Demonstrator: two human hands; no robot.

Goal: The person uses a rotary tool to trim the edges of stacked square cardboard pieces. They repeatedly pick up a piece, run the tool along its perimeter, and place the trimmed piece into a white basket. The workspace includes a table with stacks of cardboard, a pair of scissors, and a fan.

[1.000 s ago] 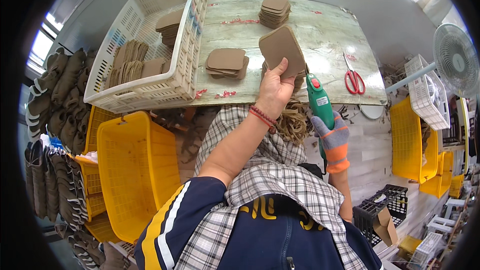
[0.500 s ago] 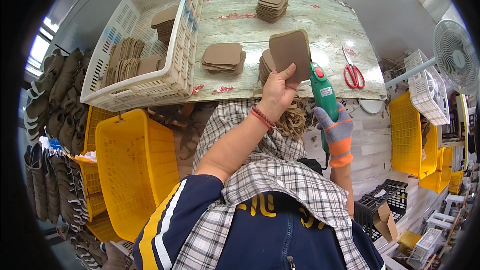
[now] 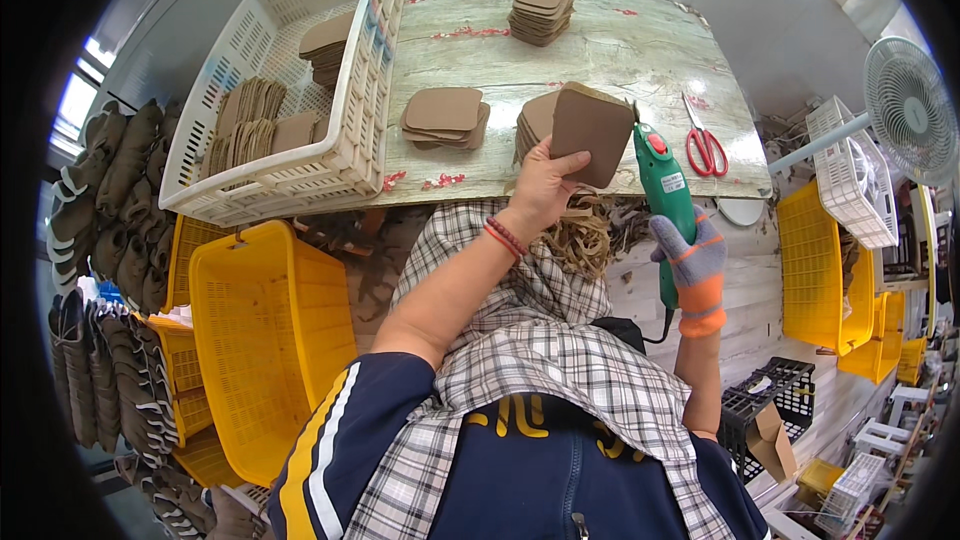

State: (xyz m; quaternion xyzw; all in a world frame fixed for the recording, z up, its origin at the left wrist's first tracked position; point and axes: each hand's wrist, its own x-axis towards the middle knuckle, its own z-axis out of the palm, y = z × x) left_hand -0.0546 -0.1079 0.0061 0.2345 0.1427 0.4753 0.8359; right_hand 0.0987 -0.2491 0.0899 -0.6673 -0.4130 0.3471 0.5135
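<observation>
My bare left hand (image 3: 548,180) pinches a brown rounded-corner pad (image 3: 592,135) by its lower left part, thumb on its face. My gloved right hand (image 3: 690,258) wraps round a green corded electric cutter (image 3: 663,175) with a red switch. The cutter's tip is close to the pad's upper right corner; whether they touch I cannot tell. Behind the held pad, a stack of brown pads (image 3: 535,118) is partly hidden. Another short pile of pads (image 3: 443,112) lies to its left on the table, and a taller pile (image 3: 541,12) stands at the far side.
Red-handled scissors (image 3: 706,150) lie on the pale table (image 3: 440,55), right of the cutter. A white crate (image 3: 355,140) with more pads stands at left. Trimmed strips (image 3: 585,240) hang below the table edge. Yellow bins (image 3: 245,340) flank me; a fan (image 3: 910,110) stands at right.
The pad has turned and moved down and to the right in my left hand. My right hand and the cutter have shifted slightly right, away from the pad's side edge.
</observation>
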